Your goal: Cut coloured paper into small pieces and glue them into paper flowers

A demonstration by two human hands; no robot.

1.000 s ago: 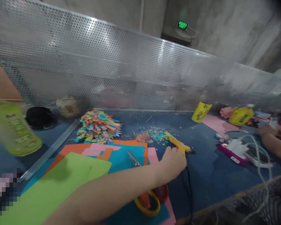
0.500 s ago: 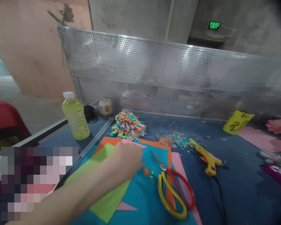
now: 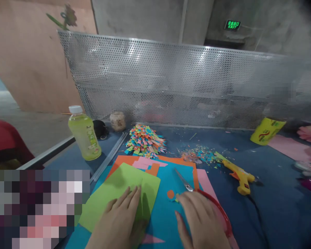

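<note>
Holding the left hand flat over the green paper on top of the blue paper, toward the near edge of the desk, with fingers straight, and holding the right hand apart from it, with thumb wide, over the red-handled scissors and just beside the orange dot. Cannot tell if touching the paper or the scissors. Having a puffy pile of paper strips toward the far edge, a bottle of drink near the left edge, and a yellow glue gun to the right of the blue paper.
</note>
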